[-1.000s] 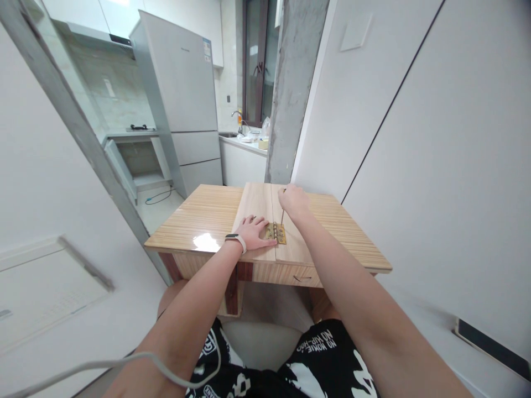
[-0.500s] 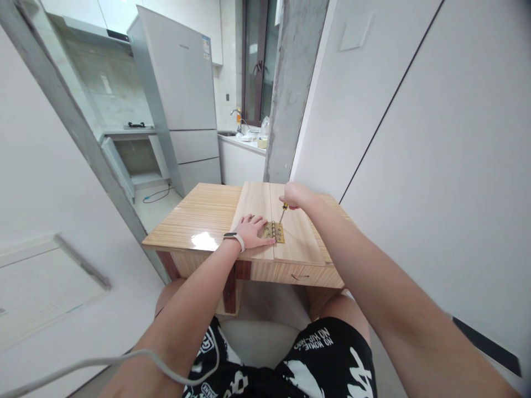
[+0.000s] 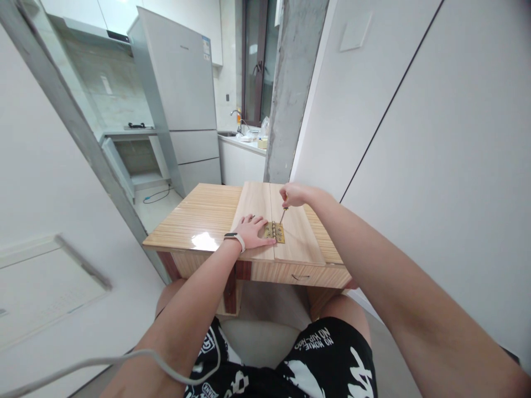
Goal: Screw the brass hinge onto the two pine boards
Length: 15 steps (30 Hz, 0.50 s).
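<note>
A brass hinge (image 3: 279, 233) lies flat across the seam between two pale wooden boards (image 3: 296, 243) on the desk. My left hand (image 3: 252, 232) is spread flat on the left board, with its thumb reaching over the near edge of the hinge's left leaf. In my right hand (image 3: 293, 195) is a screwdriver (image 3: 284, 214), its handle mostly hidden by the closed fingers. The screwdriver tilts slightly, and its tip meets the far part of the hinge's right leaf. Whether a screw is under the tip is too small to tell.
The boards rest on a striped wooden desk (image 3: 194, 213) with a drawer handle (image 3: 300, 277) at its front. A white cable (image 3: 124, 355) runs across my left forearm. White panels (image 3: 415, 166) rise at the right. Beyond stand a fridge (image 3: 186, 83) and a concrete pillar (image 3: 290, 94).
My right hand has turned on the screwdriver, and its wrist and forearm have swung outward to the right. My left hand, the hinge and the boards stay in place.
</note>
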Each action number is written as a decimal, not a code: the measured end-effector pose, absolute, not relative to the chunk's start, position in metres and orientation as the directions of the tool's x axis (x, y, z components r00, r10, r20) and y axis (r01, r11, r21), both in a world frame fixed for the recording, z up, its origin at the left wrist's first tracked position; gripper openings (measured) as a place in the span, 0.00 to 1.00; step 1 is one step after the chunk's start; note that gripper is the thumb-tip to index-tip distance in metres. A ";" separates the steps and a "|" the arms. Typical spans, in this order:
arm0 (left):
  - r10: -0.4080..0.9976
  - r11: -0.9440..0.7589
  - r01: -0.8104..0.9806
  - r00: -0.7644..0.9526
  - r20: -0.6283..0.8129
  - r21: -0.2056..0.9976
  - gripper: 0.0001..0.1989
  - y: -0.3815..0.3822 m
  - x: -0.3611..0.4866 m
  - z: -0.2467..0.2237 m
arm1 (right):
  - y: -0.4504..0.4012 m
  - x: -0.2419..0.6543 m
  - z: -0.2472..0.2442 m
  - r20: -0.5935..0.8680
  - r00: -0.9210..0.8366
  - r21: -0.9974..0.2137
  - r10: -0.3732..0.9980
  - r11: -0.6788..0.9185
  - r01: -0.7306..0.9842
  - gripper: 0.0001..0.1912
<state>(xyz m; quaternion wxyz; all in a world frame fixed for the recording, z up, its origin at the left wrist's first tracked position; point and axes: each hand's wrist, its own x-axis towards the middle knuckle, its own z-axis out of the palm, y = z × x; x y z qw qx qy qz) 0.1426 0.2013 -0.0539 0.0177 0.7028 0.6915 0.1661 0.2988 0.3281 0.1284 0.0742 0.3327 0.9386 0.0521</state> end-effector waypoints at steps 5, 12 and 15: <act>0.979 -0.043 0.968 -0.009 0.205 0.248 0.49 0.202 0.142 -0.053 | 0.325 0.298 0.128 -0.132 -0.708 0.224 0.693 0.717 0.660 0.21; 0.978 -0.039 0.969 -0.012 0.208 0.242 0.50 0.202 0.142 -0.054 | 0.313 0.291 0.138 -0.257 -0.693 0.261 0.673 0.739 0.621 0.15; 0.978 -0.046 0.970 -0.006 0.211 0.240 0.49 0.202 0.142 -0.054 | 0.314 0.291 0.139 -0.245 -0.712 0.281 0.658 0.751 0.598 0.12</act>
